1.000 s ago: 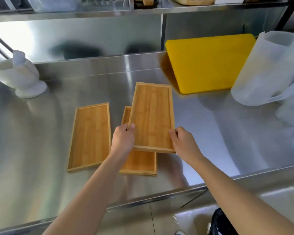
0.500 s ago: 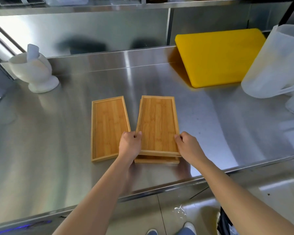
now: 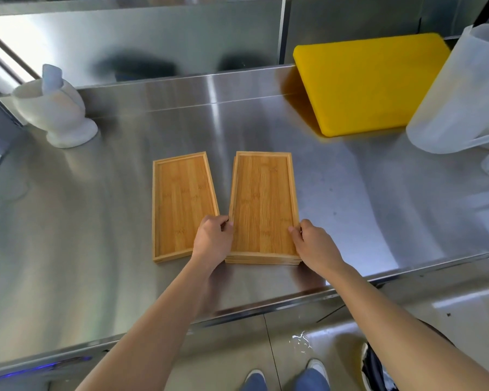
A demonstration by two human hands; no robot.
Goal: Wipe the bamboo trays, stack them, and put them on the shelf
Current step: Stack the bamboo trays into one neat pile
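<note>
Just dropped the flat rectangular bamboo tray (image 3: 263,204) onto its twin mid-frame, left hand (image 3: 212,241) and right hand (image 3: 316,246) gripping both sides, third tray (image 3: 181,204) next.

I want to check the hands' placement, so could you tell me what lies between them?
In the head view, the stacked trays lie between left hand and right hand.

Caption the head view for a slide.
Both hands, left and right, square up stacked bamboo trays beside a single tray on steel counter.
</note>
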